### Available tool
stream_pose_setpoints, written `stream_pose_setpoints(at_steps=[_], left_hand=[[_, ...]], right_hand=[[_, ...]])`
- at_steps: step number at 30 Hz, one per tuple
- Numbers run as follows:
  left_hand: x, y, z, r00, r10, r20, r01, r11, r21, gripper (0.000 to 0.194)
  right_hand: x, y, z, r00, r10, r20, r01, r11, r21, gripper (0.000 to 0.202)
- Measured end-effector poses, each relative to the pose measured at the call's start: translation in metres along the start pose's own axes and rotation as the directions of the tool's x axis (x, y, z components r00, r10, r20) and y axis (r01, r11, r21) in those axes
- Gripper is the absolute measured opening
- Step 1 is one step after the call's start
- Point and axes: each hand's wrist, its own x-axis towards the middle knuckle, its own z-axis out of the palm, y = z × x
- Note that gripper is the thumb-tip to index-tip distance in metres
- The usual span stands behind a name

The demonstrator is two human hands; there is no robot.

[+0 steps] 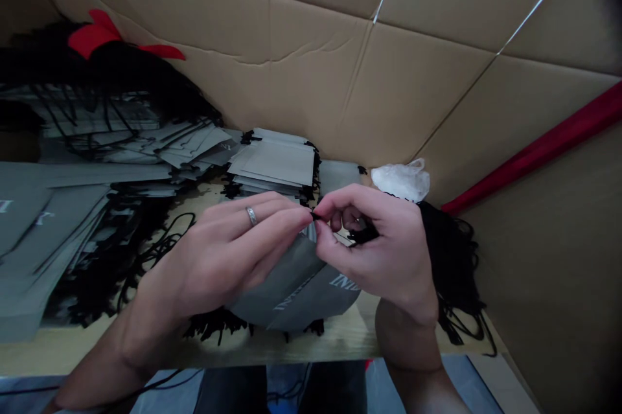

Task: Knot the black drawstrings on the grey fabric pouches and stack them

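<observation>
A grey paper bag [291, 297] with white lettering is right below my hands, its top edge bent up toward my fingertips. My left hand [228, 245], with a ring on one finger, lies over that edge, fingers pressed together; its thumb is hidden. My right hand [381, 239] pinches the end of a black cord [315, 216] between thumb and forefinger, meeting the left fingertips. More black cord [364, 232] shows within the curled right fingers. Whether the cord passes through the bag is hidden.
Stacked grey bags [279, 158] with black cords stand behind my hands. Larger piles of grey bags [58, 226] cover the left. At right lie a bundle of black cords [449, 258] and a white plastic bag [401, 179]. Cardboard walls [291, 77] enclose the wooden table [340, 343].
</observation>
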Motion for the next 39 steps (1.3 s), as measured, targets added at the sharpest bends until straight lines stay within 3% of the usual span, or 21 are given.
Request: stream_pose_setpoints(at_steps=[5,10,17,21,26,35,39], left_hand=[[0.000,-0.002,-0.002,0.993,0.075,0.087,-0.076,0.997,0.012,0.009],[0.001,-0.001,0.004,0.994,0.106,0.011,-0.107,0.993,0.043,0.010],[-0.004,-0.002,0.010,0.997,0.026,-0.066,-0.022,0.999,0.049,0.014],[-0.002,-0.002,0.010,0.998,0.054,-0.038,-0.053,0.998,0.041,0.017],[0.000,0.002,0.005,0.995,0.061,-0.079,-0.057,0.997,0.054,0.016],[0.001,0.014,-0.007,0.993,-0.104,-0.048,0.104,0.995,-0.009,0.019],[0.005,0.012,0.002,0.977,-0.135,-0.165,0.121,0.988,-0.095,0.013]], right_hand=[[-0.001,0.002,-0.002,0.997,-0.040,0.066,0.043,0.998,-0.046,0.014],[-0.003,0.003,0.003,0.990,-0.123,0.073,0.131,0.985,-0.111,0.013],[-0.002,0.004,0.001,0.980,-0.194,0.054,0.200,0.970,-0.140,0.014],[-0.002,0.004,-0.002,0.981,-0.176,0.079,0.185,0.976,-0.118,0.014],[-0.003,-0.001,0.003,0.990,-0.142,-0.023,0.139,0.985,-0.106,0.017],[-0.004,-0.006,0.007,0.995,-0.018,-0.096,0.026,0.995,0.092,0.023],[-0.004,-0.008,0.007,0.993,0.101,-0.059,-0.087,0.976,0.197,0.021]])
